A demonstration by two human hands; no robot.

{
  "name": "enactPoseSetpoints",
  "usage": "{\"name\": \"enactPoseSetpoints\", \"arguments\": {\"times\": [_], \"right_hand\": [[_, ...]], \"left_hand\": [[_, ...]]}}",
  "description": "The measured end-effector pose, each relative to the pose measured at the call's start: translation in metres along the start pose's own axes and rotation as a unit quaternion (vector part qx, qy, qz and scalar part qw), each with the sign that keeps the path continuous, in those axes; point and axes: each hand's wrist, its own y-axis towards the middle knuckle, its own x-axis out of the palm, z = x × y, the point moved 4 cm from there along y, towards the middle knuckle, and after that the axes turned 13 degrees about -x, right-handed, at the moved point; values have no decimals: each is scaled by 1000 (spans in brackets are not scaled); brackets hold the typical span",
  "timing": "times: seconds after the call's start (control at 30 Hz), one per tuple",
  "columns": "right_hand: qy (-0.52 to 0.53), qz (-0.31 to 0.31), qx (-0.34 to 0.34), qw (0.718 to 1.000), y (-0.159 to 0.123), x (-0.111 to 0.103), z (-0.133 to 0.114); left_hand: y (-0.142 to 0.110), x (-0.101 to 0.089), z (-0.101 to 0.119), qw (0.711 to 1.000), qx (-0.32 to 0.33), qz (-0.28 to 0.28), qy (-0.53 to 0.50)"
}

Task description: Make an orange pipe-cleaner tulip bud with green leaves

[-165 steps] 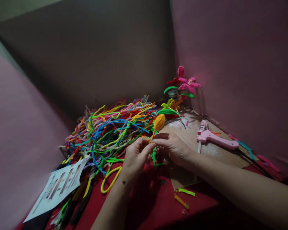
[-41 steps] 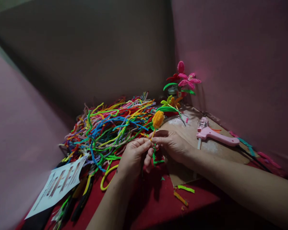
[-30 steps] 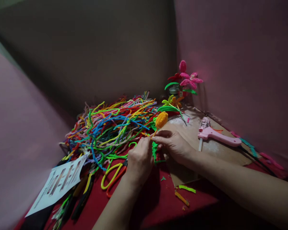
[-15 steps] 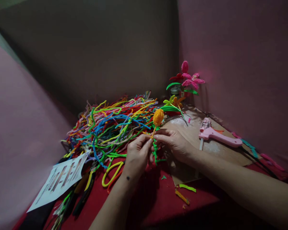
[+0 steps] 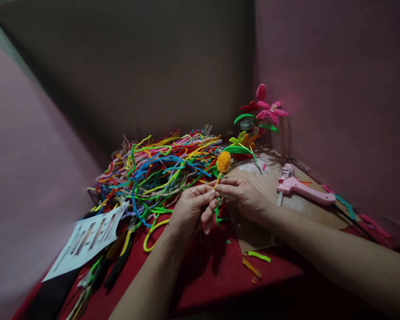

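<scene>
An orange pipe-cleaner flower bud [image 5: 224,162] stands upright on a thin orange stem between my two hands. My left hand [image 5: 195,205] pinches the stem's lower part between thumb and fingers. From the other side, my right hand [image 5: 242,195] grips the same stem just under the bud, its fingertips touching the left ones. Green pipe cleaner [image 5: 217,213] shows below and behind the fingers; whether it joins the stem is hidden.
A heap of coloured pipe cleaners [image 5: 166,171] lies behind my left hand. A pink glue gun [image 5: 300,189] rests on a board [image 5: 256,231] at right. Pink flowers [image 5: 272,112] stand at the back. Pliers [image 5: 120,258] and a printed sheet [image 5: 85,242] lie at left.
The view has shifted slightly. My left hand has turned, with its lower fingers now showing more beneath the stem. The bud leans a little further right.
</scene>
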Motion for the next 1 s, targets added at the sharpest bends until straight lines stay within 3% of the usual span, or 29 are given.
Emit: {"name": "enactPoseSetpoints", "arguments": {"times": [0.1, 0.2, 0.3, 0.37, 0.53, 0.63, 0.7, 0.77, 0.9, 1.0], "right_hand": [[16, 17, 5, 1000, 0, -2, 3], [23, 33, 0, 999, -1, -1, 2], [13, 74, -31, 997, -2, -2, -2], [-4, 89, -45, 995, -2, -2, -4], [-44, 103, -47, 993, -3, -2, -3], [-71, 101, -58, 991, -3, -4, -4], [-93, 90, -76, 989, -3, -4, -6], [-106, 64, -82, 989, -3, -2, -8], [-82, 23, -69, 994, -5, 3, -10], [-64, 20, -65, 996, -5, 5, -9]], "left_hand": [[1, 2, 0, 998, 24, -3, 62], [0, 1, 3, 969, 101, 99, 202], [-5, 2, 8, 881, 205, 247, 348], [-8, 5, 7, 819, 254, 300, 417], [-7, 11, -1, 696, 341, 328, 541], [-7, 13, -2, 670, 351, 337, 561], [-8, 13, 0, 680, 354, 344, 543], [-10, 11, 3, 718, 342, 349, 496], [-8, 3, 2, 860, 261, 310, 310], [-3, 3, -2, 934, 190, 253, 168]]}}
